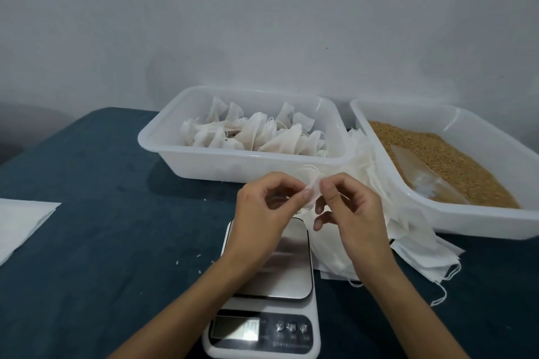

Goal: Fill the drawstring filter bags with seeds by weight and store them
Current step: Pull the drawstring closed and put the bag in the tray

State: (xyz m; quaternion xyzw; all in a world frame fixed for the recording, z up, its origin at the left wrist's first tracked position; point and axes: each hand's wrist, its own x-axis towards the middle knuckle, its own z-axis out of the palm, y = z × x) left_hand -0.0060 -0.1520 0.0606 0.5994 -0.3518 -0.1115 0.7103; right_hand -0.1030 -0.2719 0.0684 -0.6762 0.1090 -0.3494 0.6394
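Both hands, left hand (264, 207) and right hand (348, 207), pinch one empty filter bag (313, 194) with curled fingers above the scale (271, 285), whose display (235, 328) is unreadable.

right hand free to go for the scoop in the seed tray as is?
Probably not yet. The right hand pinches the empty filter bag together with the left hand. The path to the clear scoop in the seed tray looks open, over the bag pile.
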